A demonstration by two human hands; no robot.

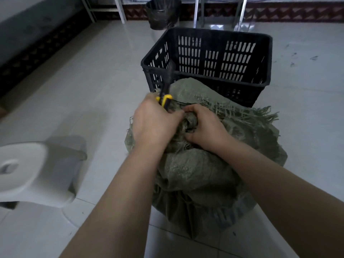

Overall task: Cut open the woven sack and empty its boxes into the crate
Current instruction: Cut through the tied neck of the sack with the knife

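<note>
A grey-green woven sack (195, 172) stands on the tiled floor right in front of me, its top gathered and its edge frayed. My left hand (154, 123) grips a yellow and black utility knife (164, 100), whose dark blade end points up and away over the sack's mouth. My right hand (204, 127) clutches the bunched neck of the sack. Just behind the sack stands a black slatted plastic crate (208, 58), and nothing shows inside it. The boxes are hidden within the sack.
A white plastic stool (35, 170) sits on the floor at my left. A black-lined bin (162, 13) stands beyond the crate, near white metal furniture legs (196, 12) along the back wall. Pale floor tiles surround the sack.
</note>
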